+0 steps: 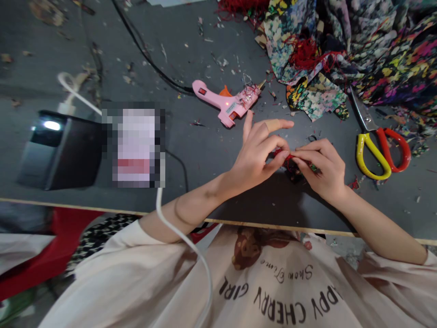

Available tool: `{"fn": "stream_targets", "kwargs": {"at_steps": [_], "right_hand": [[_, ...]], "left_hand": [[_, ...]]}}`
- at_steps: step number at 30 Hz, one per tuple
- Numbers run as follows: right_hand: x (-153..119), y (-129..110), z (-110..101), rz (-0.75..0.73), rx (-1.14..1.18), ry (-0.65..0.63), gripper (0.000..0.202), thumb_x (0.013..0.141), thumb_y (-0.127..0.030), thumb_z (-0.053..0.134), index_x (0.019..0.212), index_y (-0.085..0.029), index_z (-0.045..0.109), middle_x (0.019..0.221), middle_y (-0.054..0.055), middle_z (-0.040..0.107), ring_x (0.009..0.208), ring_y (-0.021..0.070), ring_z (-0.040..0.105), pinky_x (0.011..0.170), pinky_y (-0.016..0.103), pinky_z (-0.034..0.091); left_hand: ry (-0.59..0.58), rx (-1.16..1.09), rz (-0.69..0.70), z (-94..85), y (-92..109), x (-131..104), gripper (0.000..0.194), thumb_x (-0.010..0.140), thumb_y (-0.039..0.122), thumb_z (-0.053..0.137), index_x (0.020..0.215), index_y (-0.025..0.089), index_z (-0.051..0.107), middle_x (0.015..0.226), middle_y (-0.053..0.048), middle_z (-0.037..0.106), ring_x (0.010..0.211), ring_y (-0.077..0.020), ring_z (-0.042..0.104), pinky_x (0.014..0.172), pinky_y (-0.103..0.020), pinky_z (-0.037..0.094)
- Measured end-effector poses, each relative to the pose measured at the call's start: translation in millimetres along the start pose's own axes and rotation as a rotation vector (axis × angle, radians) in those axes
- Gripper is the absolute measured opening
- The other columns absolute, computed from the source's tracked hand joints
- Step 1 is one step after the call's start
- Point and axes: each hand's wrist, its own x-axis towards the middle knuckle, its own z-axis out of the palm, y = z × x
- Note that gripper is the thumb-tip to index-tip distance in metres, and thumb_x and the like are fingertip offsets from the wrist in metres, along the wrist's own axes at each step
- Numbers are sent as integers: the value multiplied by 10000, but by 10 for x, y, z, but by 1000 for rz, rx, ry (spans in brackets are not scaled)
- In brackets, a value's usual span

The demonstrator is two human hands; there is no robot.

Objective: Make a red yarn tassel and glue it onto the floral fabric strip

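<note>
Both my hands meet over the grey table at a small bundle of red thread [287, 156] with dark bits of fabric below it. My left hand [261, 148] pinches the red thread between thumb and index finger, its other fingers stretched out; a beige bandage [272, 125] wraps one of them. Close on the right, my right hand [322, 168] pinches the same red thread with thumb and fingertips. The fingers partly hide the bundle's shape. A pink hot glue gun [235, 102] lies just beyond my left hand, its nozzle pointing right.
Scissors [370, 136] with yellow and red handles lie right of my hands. Floral fabric [317, 95] and red threads [303, 53] pile at the back right. A black power bank [64, 150] with a white cable [180, 232] stands left, beside a blurred phone-like object [136, 148]. Scraps litter the table.
</note>
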Motion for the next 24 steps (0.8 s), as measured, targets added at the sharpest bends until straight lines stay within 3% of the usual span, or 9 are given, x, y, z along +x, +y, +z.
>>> {"fn": "stream_targets", "kwargs": {"at_steps": [24], "right_hand": [[5,30,3,144,122,-67,76,879,-152,595,915,-215,619,885,30,650,839,154,641,739,301,522]], "left_hand": [[-52,25,0,-14,6,-5,139,951,279,450,839,243,525,1257,-40,636,1172,-200,584,1210,-564,186]]}}
